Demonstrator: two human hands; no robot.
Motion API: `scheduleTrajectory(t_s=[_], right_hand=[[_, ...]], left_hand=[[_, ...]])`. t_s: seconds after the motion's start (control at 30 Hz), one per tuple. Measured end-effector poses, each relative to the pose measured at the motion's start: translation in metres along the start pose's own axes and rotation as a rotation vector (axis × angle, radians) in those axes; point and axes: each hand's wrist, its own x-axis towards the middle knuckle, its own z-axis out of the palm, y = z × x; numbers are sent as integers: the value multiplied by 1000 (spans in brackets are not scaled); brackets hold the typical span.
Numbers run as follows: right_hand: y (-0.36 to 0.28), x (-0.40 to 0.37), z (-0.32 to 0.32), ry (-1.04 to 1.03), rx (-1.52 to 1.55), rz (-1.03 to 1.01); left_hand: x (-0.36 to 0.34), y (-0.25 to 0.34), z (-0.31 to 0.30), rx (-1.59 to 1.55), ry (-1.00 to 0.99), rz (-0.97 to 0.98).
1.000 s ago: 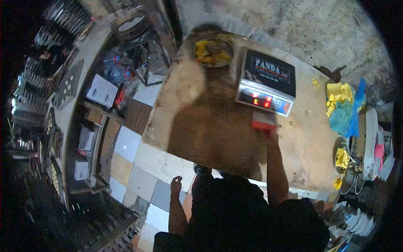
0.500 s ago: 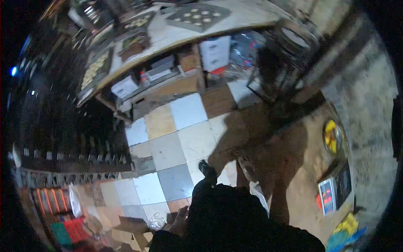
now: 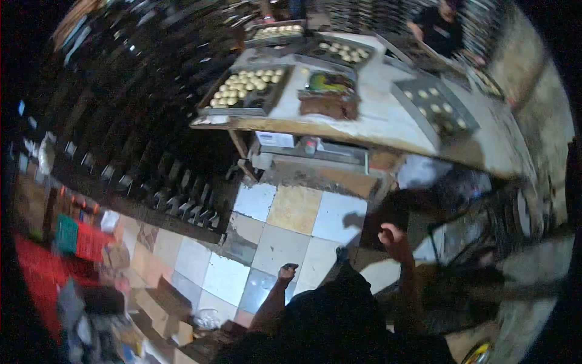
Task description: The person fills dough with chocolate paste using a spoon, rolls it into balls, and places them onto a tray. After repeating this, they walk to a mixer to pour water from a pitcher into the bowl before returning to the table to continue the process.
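Observation:
My left hand (image 3: pixel 288 271) is low over the tiled floor (image 3: pixel 279 246), its fingers curled in; whether anything is inside them I cannot make out. Farther right, my right hand (image 3: pixel 393 234) is raised in front of the table, fingers loosely bent with a gap at the thumb and nothing visible in it. Neither hand touches the table (image 3: pixel 382 91). On it are a tray of pale dough balls (image 3: pixel 245 87), a brown bundle (image 3: pixel 328 105) with a colourful packet (image 3: pixel 327 82), and another tray with spaced pieces (image 3: pixel 433 109).
Another person (image 3: pixel 441 30) stands behind the table at the upper right. Dark racks line the left side. A red crate (image 3: pixel 91 241), an open cardboard box (image 3: pixel 159 306) and a clear plastic bag (image 3: pixel 207 318) are at the lower left. A metal stand is at the right.
The view has swung to the right and up, showing more of the tabletop and the other person. Both my hands now show clearly; the scale at the right has left the view.

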Motion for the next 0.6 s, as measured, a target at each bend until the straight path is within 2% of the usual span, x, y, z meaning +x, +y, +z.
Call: scheduleTrajectory(t_s=[0.03, 0.07, 0.1, 0.17, 0.23, 0.27, 0.3, 0.37, 0.43, 0.53, 0.57, 0.6], right_hand=[[15, 19, -2, 21, -83, -48], [38, 37, 1, 46, -160, -98], [67, 53, 4, 13, -142, -56], [113, 112, 13, -36, -105, 9], [22, 175, 6, -40, -126, -8], [10, 205, 16, -54, 3, -10], [6, 239, 29, -74, -12, -74], [-53, 295, 53, -89, 67, -144], [-95, 351, 96, -120, 104, -205], [-182, 428, 156, -170, 187, -409], [-216, 451, 174, -157, 194, -494], [-252, 476, 191, -142, 257, -546]], left_hand=[[8, 13, 6, 114, 84, -191], [29, -15, 3, 352, 43, -85], [41, -40, -2, 598, 3, 22], [46, -27, -10, 582, 37, -192], [58, 6, -27, 493, -7, -377], [67, 6, -35, 383, 55, -280], [68, -3, -39, 281, 120, -184], [68, -14, -55, 107, 254, 29], [75, -6, -80, -274, 218, -500], [74, -11, -123, -550, 367, -271], [78, -2, -136, -622, 313, -273], [85, -9, -151, -297, 418, -196]])
